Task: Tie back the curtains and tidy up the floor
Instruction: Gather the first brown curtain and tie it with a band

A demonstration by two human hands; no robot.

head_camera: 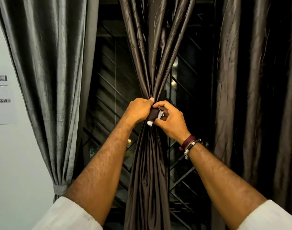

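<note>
Brown satin-like centre curtain (148, 67) hanging in front of a dark window with a black diagonal metal grille (108, 90), gathered into a tight waist at mid-height and spreading out again above and below. Left hand (138, 110) curling round the gathered waist from the left, fingers wrapped behind the folds, thumb tip showing at the top. Right hand (170, 120) pinching a dark brown fabric tie-back strip with a white end (154, 116) between thumb and bent fingers, just right of the left hand and touching it. Tie-back sitting right at the curtain's narrowest point, pressed between the two hands, its white end poking out underneath. Wearing maroon and black cord bracelets with silver beads (190, 144) on the right wrist, and white sleeves (67, 214) pushed up both forearms. Hanging at far left, a grey shiny curtain (47, 77), already bound low down by a matching grey band (59, 188). Hanging loose at far right, another dark brown curtain (251, 80). Showing on the pale wall at the left edge, a white paper sheet with small printed pictures (2, 100), too blurred to read. Floor out of view.
</note>
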